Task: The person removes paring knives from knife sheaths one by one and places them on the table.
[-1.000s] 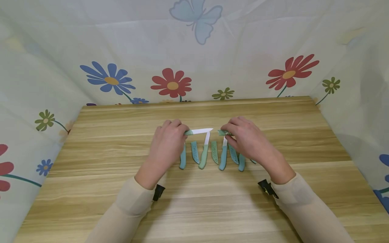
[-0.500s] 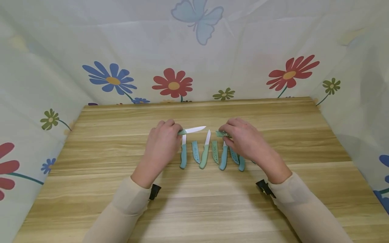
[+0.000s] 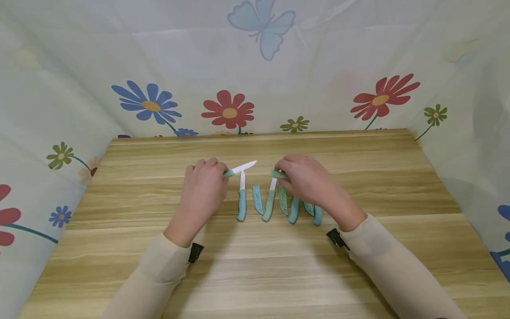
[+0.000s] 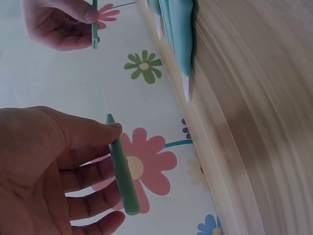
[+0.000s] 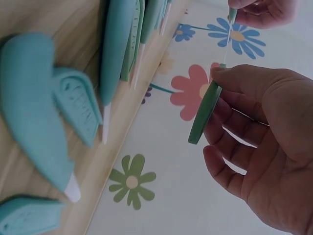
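Note:
My left hand (image 3: 204,186) pinches the green handle of a white-bladed knife (image 3: 245,167), its tip pointing right and slightly away. In the left wrist view thumb and fingers clasp that green handle (image 4: 125,176). Across from it my right hand (image 3: 308,181) pinches a green blade sheath (image 3: 279,174), seen edge-on in the right wrist view as a green sheath (image 5: 204,112). Knife and sheath are apart, both raised over the table. Beneath them lie a blue-handled knife (image 3: 242,204), a blue sheath (image 3: 258,200), a green-handled knife (image 3: 268,204) and a green sheath (image 3: 283,201).
Further right on the wooden table (image 3: 255,274) lie another blue knife (image 3: 294,210), a blue sheath (image 3: 309,208) and one more blue handle (image 3: 317,215), partly under my right hand. A flower-print cloth (image 3: 318,66) stands behind the table's far edge.
Both hands have shifted left, the left one with the knife and the right one with the sheath. The knife's tip has turned further away, and the blue-handled knife at left is now uncovered.

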A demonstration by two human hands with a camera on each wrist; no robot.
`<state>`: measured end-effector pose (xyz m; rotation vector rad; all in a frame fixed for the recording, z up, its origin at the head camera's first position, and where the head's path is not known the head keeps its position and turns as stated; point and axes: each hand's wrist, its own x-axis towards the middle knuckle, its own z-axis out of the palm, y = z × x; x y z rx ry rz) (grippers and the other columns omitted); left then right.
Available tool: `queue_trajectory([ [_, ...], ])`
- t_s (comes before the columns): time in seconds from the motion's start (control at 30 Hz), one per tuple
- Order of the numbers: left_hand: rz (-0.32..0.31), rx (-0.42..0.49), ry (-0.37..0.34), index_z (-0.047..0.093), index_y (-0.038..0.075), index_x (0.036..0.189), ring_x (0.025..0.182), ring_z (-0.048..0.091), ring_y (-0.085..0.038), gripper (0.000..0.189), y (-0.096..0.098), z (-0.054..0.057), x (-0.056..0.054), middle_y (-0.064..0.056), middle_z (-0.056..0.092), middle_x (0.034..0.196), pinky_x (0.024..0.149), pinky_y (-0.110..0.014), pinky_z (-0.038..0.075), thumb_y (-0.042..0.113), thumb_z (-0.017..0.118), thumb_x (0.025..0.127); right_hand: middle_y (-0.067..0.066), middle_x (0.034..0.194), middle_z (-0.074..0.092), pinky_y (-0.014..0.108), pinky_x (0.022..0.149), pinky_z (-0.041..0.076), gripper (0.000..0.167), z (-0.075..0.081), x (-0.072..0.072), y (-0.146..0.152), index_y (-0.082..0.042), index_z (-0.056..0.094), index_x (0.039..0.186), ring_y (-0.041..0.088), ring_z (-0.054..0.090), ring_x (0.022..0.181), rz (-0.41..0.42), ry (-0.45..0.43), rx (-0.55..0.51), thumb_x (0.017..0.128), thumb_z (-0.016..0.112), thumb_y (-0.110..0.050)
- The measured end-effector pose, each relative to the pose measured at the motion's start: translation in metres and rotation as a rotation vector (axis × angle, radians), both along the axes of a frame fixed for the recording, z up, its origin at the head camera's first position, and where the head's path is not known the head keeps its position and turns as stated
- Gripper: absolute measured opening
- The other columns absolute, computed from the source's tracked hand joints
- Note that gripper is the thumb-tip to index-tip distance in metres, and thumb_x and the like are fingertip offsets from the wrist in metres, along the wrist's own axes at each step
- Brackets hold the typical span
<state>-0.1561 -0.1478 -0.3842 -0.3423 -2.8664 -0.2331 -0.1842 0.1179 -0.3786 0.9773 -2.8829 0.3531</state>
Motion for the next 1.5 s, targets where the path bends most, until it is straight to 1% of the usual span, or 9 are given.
queue_trajectory([
  [0.13,0.035,0.021,-0.001,0.079,0.003,0.105,0.086,0.063,-0.033,0.012,-0.006,-0.002,0.0,-0.008,0.069,0.095,0.084,-0.055,0.05,0.011,0.076,0.096,0.004,0.114,0.072,0.046,0.092,0.056,0.03,0.002,-0.004,-0.011,-0.008,0.075,0.124,0.021,0.069,0.093,0.001,-0.038,0.013,0.097,0.08,-0.021],
  [0.27,0.073,0.033,-0.015,0.078,0.002,0.105,0.09,0.065,-0.035,0.013,-0.012,-0.003,0.002,-0.01,0.069,0.095,0.085,-0.058,0.049,0.012,0.075,0.096,0.004,0.112,0.072,0.037,0.083,0.058,0.03,0.006,-0.007,-0.023,-0.006,0.074,0.125,0.018,0.069,0.091,0.009,-0.086,0.014,0.099,0.077,-0.02],
  [0.5,0.113,0.06,-0.057,0.075,-0.002,0.103,0.088,0.066,-0.039,0.015,-0.021,-0.007,0.006,-0.013,0.065,0.091,0.083,-0.06,0.049,0.012,0.073,0.098,0.006,0.113,0.072,0.037,0.085,0.057,0.035,0.005,-0.013,-0.042,-0.005,0.07,0.133,0.019,0.068,0.096,0.012,-0.189,0.01,0.1,0.073,-0.02],
  [0.73,0.153,0.085,-0.089,0.073,-0.002,0.098,0.081,0.068,-0.04,0.014,-0.029,-0.01,0.007,-0.014,0.066,0.087,0.081,-0.063,0.051,0.012,0.071,0.098,0.005,0.11,0.071,0.035,0.084,0.055,0.035,0.006,-0.018,-0.064,-0.004,0.07,0.133,0.018,0.065,0.092,0.002,-0.31,-0.011,0.101,0.071,-0.02],
  [0.87,0.175,0.095,-0.123,0.073,-0.002,0.097,0.082,0.069,-0.042,0.015,-0.033,-0.012,0.007,-0.015,0.067,0.086,0.079,-0.062,0.05,0.012,0.069,0.099,0.004,0.112,0.07,0.036,0.086,0.055,0.033,0.004,-0.021,-0.077,-0.005,0.071,0.131,0.018,0.064,0.096,-0.025,-0.378,-0.026,0.103,0.07,-0.023],
  [1.03,0.198,0.112,-0.17,0.072,-0.002,0.095,0.084,0.069,-0.043,0.017,-0.038,-0.015,0.007,-0.015,0.067,0.086,0.08,-0.062,0.048,0.013,0.066,0.1,0.003,0.113,0.07,0.036,0.087,0.055,0.033,0.002,-0.024,-0.091,-0.005,0.071,0.127,0.018,0.065,0.098,-0.046,-0.411,-0.027,0.1,0.072,-0.024],
  [1.17,0.211,0.117,-0.199,0.071,-0.001,0.095,0.085,0.07,-0.044,0.017,-0.04,-0.016,0.006,-0.015,0.067,0.086,0.082,-0.064,0.046,0.013,0.064,0.1,0.004,0.108,0.072,0.035,0.083,0.054,0.037,0.003,-0.024,-0.102,-0.006,0.068,0.132,0.019,0.065,0.091,-0.062,-0.438,-0.036,0.098,0.073,-0.021],
  [1.4,0.23,0.112,-0.25,0.066,0.001,0.09,0.087,0.069,-0.045,0.02,-0.042,-0.019,0.003,-0.016,0.065,0.087,0.085,-0.067,0.044,0.016,0.062,0.102,0.005,0.121,0.069,0.034,0.084,0.053,0.036,0.001,-0.026,-0.122,-0.008,0.066,0.13,0.022,0.063,0.097,-0.104,-0.49,-0.057,0.098,0.075,-0.022],
  [1.5,0.237,0.112,-0.263,0.065,0.001,0.089,0.089,0.069,-0.047,0.022,-0.042,-0.02,0.002,-0.017,0.065,0.088,0.086,-0.068,0.044,0.017,0.062,0.103,0.003,0.112,0.068,0.031,0.079,0.053,0.033,-0.002,-0.027,-0.132,-0.005,0.067,0.124,0.019,0.062,0.092,-0.119,-0.491,-0.051,0.097,0.076,-0.022],
])
